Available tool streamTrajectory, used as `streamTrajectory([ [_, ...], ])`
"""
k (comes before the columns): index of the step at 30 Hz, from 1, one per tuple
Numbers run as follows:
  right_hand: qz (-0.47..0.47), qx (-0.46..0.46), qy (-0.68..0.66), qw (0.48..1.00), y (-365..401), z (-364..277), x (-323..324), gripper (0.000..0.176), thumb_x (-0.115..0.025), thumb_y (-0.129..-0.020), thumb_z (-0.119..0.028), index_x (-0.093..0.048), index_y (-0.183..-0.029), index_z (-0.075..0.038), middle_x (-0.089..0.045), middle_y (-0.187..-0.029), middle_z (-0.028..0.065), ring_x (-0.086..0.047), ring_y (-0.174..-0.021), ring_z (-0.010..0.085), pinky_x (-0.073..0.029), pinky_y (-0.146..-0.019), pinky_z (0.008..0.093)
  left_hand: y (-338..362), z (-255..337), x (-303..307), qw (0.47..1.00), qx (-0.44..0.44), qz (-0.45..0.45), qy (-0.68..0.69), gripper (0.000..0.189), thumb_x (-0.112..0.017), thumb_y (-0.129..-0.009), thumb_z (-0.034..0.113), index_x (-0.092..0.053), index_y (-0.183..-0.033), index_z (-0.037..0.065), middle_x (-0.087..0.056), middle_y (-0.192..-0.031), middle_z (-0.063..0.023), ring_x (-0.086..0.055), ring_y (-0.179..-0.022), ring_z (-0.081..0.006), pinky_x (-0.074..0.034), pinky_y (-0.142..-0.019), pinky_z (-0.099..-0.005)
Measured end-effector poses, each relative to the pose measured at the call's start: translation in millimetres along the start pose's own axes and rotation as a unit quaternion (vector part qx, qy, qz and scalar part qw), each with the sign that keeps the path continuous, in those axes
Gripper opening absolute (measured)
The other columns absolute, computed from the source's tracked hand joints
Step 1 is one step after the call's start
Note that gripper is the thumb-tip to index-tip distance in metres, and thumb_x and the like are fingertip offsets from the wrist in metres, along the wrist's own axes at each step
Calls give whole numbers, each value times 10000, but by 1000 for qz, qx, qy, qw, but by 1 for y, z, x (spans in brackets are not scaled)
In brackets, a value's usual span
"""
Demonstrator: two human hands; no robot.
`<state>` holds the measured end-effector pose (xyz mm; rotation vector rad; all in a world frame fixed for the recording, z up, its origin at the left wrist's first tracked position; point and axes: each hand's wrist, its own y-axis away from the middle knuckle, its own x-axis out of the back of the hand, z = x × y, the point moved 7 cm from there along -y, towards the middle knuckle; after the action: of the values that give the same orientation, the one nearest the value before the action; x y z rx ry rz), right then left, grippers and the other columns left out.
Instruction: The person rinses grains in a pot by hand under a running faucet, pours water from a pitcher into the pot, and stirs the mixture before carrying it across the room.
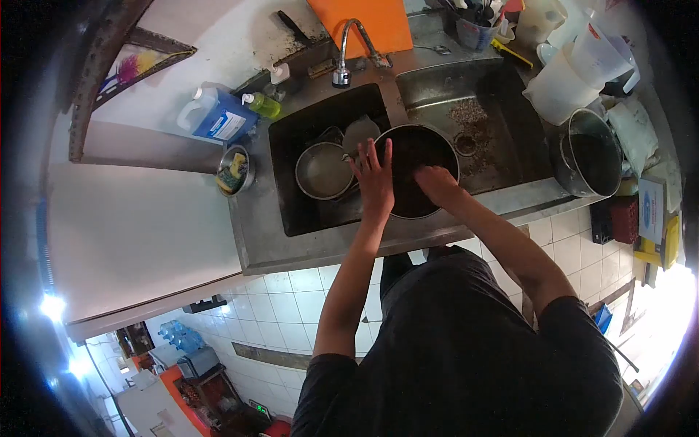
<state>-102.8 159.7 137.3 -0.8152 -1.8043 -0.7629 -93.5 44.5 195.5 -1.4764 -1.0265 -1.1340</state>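
A large dark-bottomed pot with a thin metal rim rests over the divider between the two sink basins. My left hand lies with fingers spread at the pot's left rim, apparently touching it. Inside the pot, my right hand is closed, its fingertips slightly blurred near the dark inner surface; whatever it may hold is hidden. Left of my left hand, a round metal pan sits in the left basin, beside a pale round lid-like item.
A faucet rises behind the basins. The right basin has brown crumbs around its drain. A deep metal pot and plastic pitchers stand at right. Left are a blue jug, green soap bottle and sponge bowl.
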Motion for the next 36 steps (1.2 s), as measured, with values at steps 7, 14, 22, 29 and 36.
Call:
streamTrajectory([
  [7,14,-8,38,999,8,-5,9,214,-548,-802,-78,-614,-1000,-33,-652,-928,165,-647,-899,307,-460,-888,412,5,-13,-3,997,21,-2,75,930,-683,-707,83,-169,-1478,164,-219,-1455,-232,-249,-1349,-418,-212,-1043,-631],
  [14,244,81,-6,966,34,3,55,321,-544,-765,-21,-594,-1079,-66,-623,-1021,145,-582,-1028,322,-344,-1039,433,17,-53,-38,961,96,-51,255,833,-643,-748,48,-203,-1452,118,-300,-1395,-249,-407,-1223,-412,-395,-964,-523],
  [22,-13,96,-47,994,15,1,12,345,-521,-772,-17,-606,-1103,-70,-576,-1102,155,-569,-1017,339,-421,-956,429,46,-40,-19,757,314,-282,500,740,-617,-798,70,-228,-1427,83,-414,-1292,-250,-568,-1021,-404,-500,-829,-495],
  [29,281,-47,-204,937,42,62,61,449,-585,-698,37,-573,-1138,-51,-525,-1087,155,-537,-1036,309,-451,-870,427,40,-50,-20,968,85,10,236,635,-583,-836,116,-283,-1391,37,-516,-1166,-266,-554,-1032,-418,-488,-833,-496],
  [36,333,-166,-368,852,45,105,21,493,-657,-782,-105,-509,-1251,-83,-513,-1170,140,-521,-1086,257,-452,-884,403,27,-54,-42,946,167,-35,277,509,-495,-887,69,-286,-1349,22,-609,-932,-266,-593,-857,-441,-471,-761,-523],
])
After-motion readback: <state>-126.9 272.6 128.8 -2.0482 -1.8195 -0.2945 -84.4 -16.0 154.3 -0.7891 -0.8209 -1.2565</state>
